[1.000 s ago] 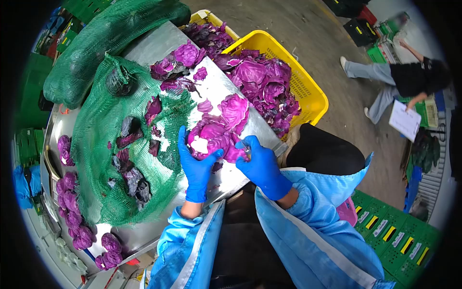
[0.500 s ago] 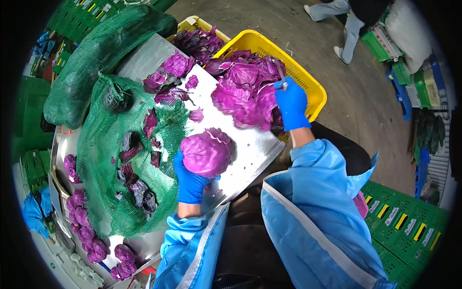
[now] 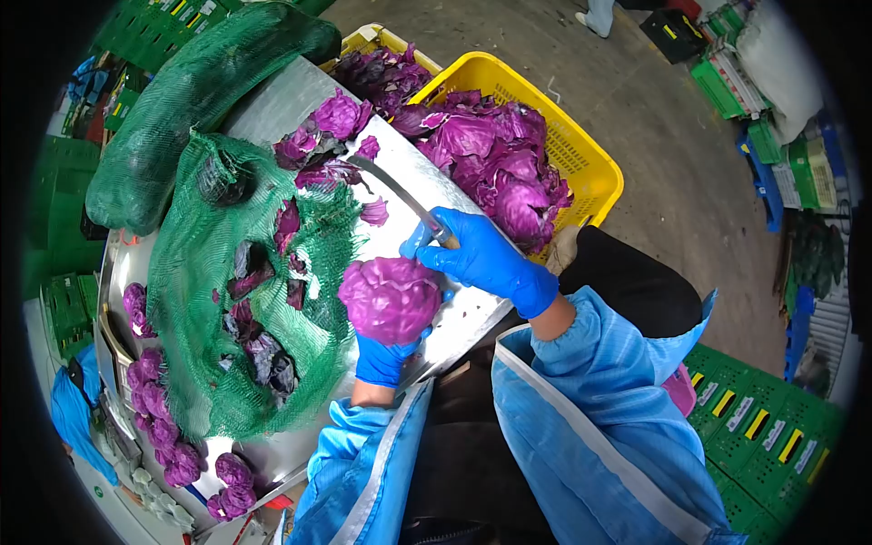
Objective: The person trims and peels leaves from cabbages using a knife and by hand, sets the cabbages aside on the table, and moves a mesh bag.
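A peeled red cabbage [image 3: 389,302] rests in my left hand [image 3: 381,360], whose blue-gloved fingers cup it from below, over the metal table. My right hand [image 3: 490,263], gloved in blue too, is closed on the handle of a knife [image 3: 400,193]. Its thin curved blade points to the upper left, away from the cabbage. The fingers of that hand are at the cabbage's upper right side; whether they touch it I cannot tell. Loose cabbage leaves [image 3: 338,116] lie on the table beyond the blade.
A yellow crate [image 3: 599,173] full of purple leaves stands at the table's right edge, another behind it. Green netting [image 3: 191,300] with dark leaf scraps covers the table's left part. A stuffed net sack [image 3: 150,163] lies behind. Several cabbages [image 3: 154,400] line the left edge.
My right hand has come from over the yellow crate down and left to the cabbage, with the knife. The cabbage has turned in my left hand. A walking person has mostly left view.
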`<move>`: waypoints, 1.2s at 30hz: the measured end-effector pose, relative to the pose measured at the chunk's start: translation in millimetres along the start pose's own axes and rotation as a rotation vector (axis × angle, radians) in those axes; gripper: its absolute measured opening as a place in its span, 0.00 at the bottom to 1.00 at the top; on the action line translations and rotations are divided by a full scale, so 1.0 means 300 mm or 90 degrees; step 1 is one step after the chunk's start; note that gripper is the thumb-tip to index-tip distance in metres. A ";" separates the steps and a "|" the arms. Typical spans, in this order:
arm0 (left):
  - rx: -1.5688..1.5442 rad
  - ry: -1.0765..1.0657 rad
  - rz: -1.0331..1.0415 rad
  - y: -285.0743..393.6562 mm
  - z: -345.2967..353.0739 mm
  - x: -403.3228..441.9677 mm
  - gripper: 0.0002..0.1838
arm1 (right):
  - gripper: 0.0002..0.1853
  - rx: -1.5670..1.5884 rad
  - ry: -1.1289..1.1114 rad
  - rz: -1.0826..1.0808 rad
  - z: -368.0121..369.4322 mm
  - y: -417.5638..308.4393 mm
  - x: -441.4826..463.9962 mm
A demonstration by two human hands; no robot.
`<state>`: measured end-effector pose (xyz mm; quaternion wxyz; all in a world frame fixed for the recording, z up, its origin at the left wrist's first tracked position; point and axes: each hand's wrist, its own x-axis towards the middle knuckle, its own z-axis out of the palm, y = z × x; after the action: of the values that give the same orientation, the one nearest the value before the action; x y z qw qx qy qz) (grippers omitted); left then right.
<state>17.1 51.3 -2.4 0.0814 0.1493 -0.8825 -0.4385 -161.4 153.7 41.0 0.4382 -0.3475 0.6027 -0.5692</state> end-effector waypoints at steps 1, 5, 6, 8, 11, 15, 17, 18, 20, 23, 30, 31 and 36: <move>-0.087 -0.007 -0.037 -0.014 0.018 -0.012 0.24 | 0.24 0.039 -0.012 0.097 0.004 -0.048 -0.013; -0.093 -0.026 -0.049 -0.066 0.081 -0.034 0.28 | 0.21 -0.009 -0.052 0.043 0.027 -0.020 -0.023; -0.110 -0.053 -0.030 -0.017 0.056 -0.012 0.29 | 0.21 0.132 -0.089 0.122 0.023 -0.063 -0.036; -0.185 -0.101 -0.080 -0.010 0.065 -0.001 0.31 | 0.21 0.158 -0.093 0.138 0.001 -0.065 -0.049; -0.646 -0.123 -0.277 0.023 0.079 0.014 0.35 | 0.16 0.229 -0.095 0.095 0.000 -0.032 -0.064; -0.539 -0.036 -0.215 -0.050 0.129 -0.034 0.37 | 0.12 0.475 0.022 0.113 -0.006 -0.025 -0.088; -0.347 0.033 -0.162 -0.089 0.147 -0.080 0.35 | 0.11 0.579 0.138 0.024 -0.060 0.001 -0.087; -0.255 0.048 -0.126 -0.098 0.147 -0.089 0.33 | 0.11 0.490 0.232 0.006 -0.105 -0.010 -0.071; -0.117 0.061 -0.070 -0.072 0.116 -0.075 0.32 | 0.17 0.102 0.408 0.034 -0.145 -0.011 -0.035; 0.305 0.055 0.004 -0.071 0.076 -0.040 0.28 | 0.23 -0.068 0.293 0.047 -0.051 -0.008 -0.062; 0.280 0.027 0.022 0.056 -0.118 0.011 0.19 | 0.24 0.000 0.069 0.102 0.124 -0.085 -0.129; 0.360 0.050 0.082 0.009 -0.110 -0.012 0.21 | 0.23 -0.002 0.089 0.038 0.142 -0.070 -0.123; 0.346 0.011 0.047 -0.064 -0.115 -0.059 0.26 | 0.18 -0.131 0.081 -0.026 0.183 -0.026 -0.104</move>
<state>46.9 20.4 2.8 0.0620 0.1373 -0.9718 -0.1812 -99.5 160.6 54.6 0.3494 -0.3658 0.6772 -0.5344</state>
